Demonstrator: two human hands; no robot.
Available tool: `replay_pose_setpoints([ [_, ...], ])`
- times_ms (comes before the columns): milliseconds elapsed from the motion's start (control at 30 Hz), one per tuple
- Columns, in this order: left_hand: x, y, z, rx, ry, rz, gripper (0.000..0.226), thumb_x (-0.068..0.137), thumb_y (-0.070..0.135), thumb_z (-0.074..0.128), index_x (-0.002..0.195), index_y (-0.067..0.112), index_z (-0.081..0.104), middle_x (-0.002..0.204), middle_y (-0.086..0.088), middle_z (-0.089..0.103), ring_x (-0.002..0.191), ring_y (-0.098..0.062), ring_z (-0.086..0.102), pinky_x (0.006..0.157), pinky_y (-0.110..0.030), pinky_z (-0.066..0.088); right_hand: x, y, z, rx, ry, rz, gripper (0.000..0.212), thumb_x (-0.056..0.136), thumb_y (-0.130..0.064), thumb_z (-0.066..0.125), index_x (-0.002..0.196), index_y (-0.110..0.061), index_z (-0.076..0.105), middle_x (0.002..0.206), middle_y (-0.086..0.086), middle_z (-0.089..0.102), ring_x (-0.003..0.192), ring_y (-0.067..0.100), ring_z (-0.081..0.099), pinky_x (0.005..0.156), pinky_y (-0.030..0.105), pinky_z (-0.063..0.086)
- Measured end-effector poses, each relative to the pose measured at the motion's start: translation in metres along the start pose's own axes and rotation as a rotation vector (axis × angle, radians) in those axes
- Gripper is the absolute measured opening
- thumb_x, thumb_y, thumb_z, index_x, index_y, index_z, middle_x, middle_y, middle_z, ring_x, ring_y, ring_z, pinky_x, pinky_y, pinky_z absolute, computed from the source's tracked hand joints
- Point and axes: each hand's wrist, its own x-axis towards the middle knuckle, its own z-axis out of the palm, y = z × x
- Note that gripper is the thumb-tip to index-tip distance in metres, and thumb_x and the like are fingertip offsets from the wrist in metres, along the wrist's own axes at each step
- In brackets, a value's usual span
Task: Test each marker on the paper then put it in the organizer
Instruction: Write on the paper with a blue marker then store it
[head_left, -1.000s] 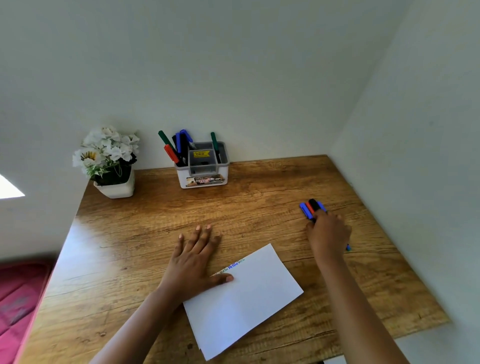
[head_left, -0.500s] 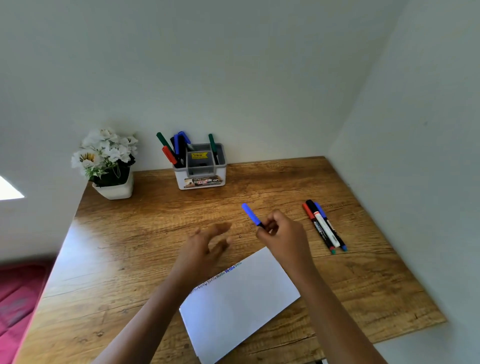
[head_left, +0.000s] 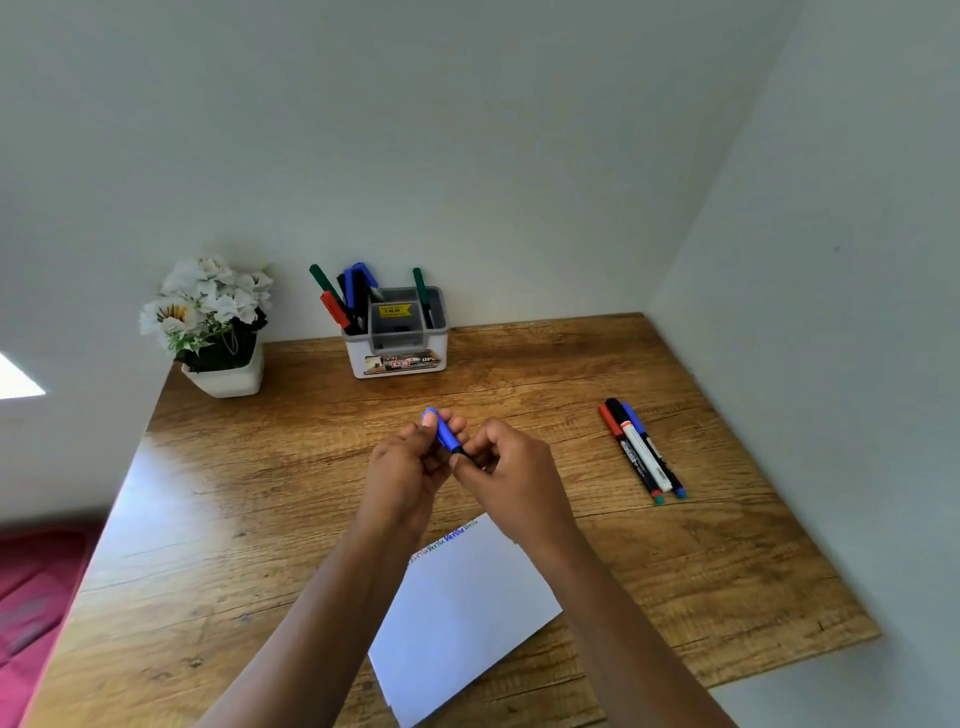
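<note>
A blue-capped marker (head_left: 442, 430) is held above the table's middle between both hands. My left hand (head_left: 404, 470) pinches its blue cap, and my right hand (head_left: 511, 470) grips its dark body. White paper (head_left: 470, 610) lies under my forearms, with coloured scribbles along its far edge. Three markers (head_left: 641, 449) lie side by side on the table to the right. The white and grey organizer (head_left: 397, 338) stands at the back wall with several markers upright in it.
A white pot of white flowers (head_left: 213, 325) sits at the table's back left corner. Walls close the back and right sides of the wooden table (head_left: 260, 493). The table's left edge drops toward a pink surface (head_left: 31, 597).
My right hand took a blue marker from the group at the right and carried it to the middle. My left hand lifted off the paper and closed on the marker's cap.
</note>
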Motion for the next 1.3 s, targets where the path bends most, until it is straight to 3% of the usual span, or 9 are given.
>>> replay_pose_setpoints([
  [100, 0.002, 0.006, -0.002, -0.111, 0.066, -0.037, 0.021, 0.100, 0.014, 0.043, 0.096, 0.003, 0.061, 0.080, -0.007, 0.070, 0.070, -0.015, 0.067, 0.078, -0.030, 0.053, -0.002, -0.009, -0.006, 0.291, -0.105, 0.204, 0.012, 0.082, -0.015, 0.068, 0.076, -0.013, 0.059, 0.065, 0.003, 0.065, 0.050, 0.008, 0.055, 0.048, 0.019, 0.044],
  [233, 0.032, 0.048, -0.051, -0.371, 0.264, 0.030, 0.019, 0.100, 0.019, 0.044, 0.099, 0.007, 0.059, 0.090, -0.007, 0.069, 0.072, -0.013, 0.069, 0.079, -0.032, 0.056, -0.023, -0.007, -0.016, 0.567, -0.261, 0.397, 0.008, 0.086, -0.012, 0.065, 0.082, -0.009, 0.059, 0.062, 0.002, 0.066, 0.045, 0.009, 0.051, 0.043, 0.018, 0.041],
  [467, 0.005, 0.015, -0.050, 0.222, 0.140, 0.137, 0.018, 0.097, 0.016, 0.050, 0.095, 0.005, 0.065, 0.081, -0.007, 0.072, 0.079, -0.021, 0.068, 0.075, -0.031, 0.056, -0.011, 0.010, -0.022, 0.940, -0.196, 0.389, 0.019, 0.093, -0.004, 0.048, 0.103, -0.015, 0.059, 0.072, 0.007, 0.062, 0.041, 0.010, 0.045, 0.035, 0.017, 0.034],
  [633, -0.038, -0.036, -0.065, 1.276, -0.117, 0.617, 0.011, 0.090, 0.030, 0.056, 0.090, 0.026, 0.066, 0.070, 0.020, 0.065, 0.068, 0.007, 0.059, 0.058, -0.007, 0.039, -0.012, 0.035, -0.030, 1.237, -0.071, 0.453, 0.025, 0.088, -0.013, 0.048, 0.088, -0.012, 0.073, 0.077, 0.008, 0.072, 0.046, 0.009, 0.057, 0.034, 0.014, 0.040],
  [800, -0.034, -0.067, -0.088, 1.753, -0.349, 0.920, 0.035, 0.087, 0.035, 0.044, 0.102, 0.021, 0.072, 0.105, 0.008, 0.071, 0.096, -0.011, 0.065, 0.074, -0.021, 0.052, -0.020, 0.056, -0.020, 0.840, -0.026, 0.369, 0.011, 0.077, -0.021, 0.067, 0.077, -0.013, 0.059, 0.056, 0.004, 0.050, 0.042, 0.009, 0.043, 0.036, 0.017, 0.029],
  [900, -0.025, -0.076, -0.090, 1.799, -0.393, 0.944, 0.039, 0.091, 0.034, 0.041, 0.110, 0.017, 0.071, 0.114, 0.002, 0.069, 0.104, -0.016, 0.065, 0.083, -0.027, 0.053, -0.021, 0.065, -0.010, 0.585, 0.010, 0.321, 0.016, 0.086, -0.017, 0.066, 0.074, -0.010, 0.057, 0.049, 0.002, 0.050, 0.041, 0.011, 0.045, 0.039, 0.019, 0.034],
  [967, -0.021, -0.080, -0.094, 1.810, -0.407, 0.949, 0.042, 0.094, 0.036, 0.038, 0.114, 0.017, 0.070, 0.118, 0.001, 0.067, 0.107, -0.016, 0.064, 0.085, -0.028, 0.052, -0.020, 0.070, -0.005, 0.505, -0.058, 0.302, 0.006, 0.088, -0.010, 0.063, 0.083, -0.010, 0.062, 0.057, 0.005, 0.063, 0.050, 0.016, 0.060, 0.046, 0.024, 0.047],
  [1100, -0.022, -0.081, -0.095, 1.786, -0.404, 0.945, 0.041, 0.092, 0.035, 0.040, 0.115, 0.017, 0.069, 0.120, 0.002, 0.067, 0.110, -0.016, 0.063, 0.086, -0.028, 0.052, -0.019, 0.079, 0.003, 0.393, -0.204, 0.290, 0.017, 0.083, 0.000, 0.065, 0.081, -0.016, 0.067, 0.080, 0.002, 0.071, 0.078, 0.015, 0.070, 0.064, 0.028, 0.058],
  [1300, -0.022, -0.080, -0.095, 1.764, -0.415, 0.886, 0.049, 0.101, 0.039, 0.027, 0.118, 0.018, 0.067, 0.123, 0.003, 0.064, 0.116, -0.016, 0.059, 0.089, -0.030, 0.052, -0.022, 0.085, 0.012, 0.277, -0.176, 0.246, 0.011, 0.081, -0.001, 0.064, 0.076, -0.011, 0.063, 0.070, -0.002, 0.063, 0.065, 0.006, 0.060, 0.061, 0.029, 0.058],
])
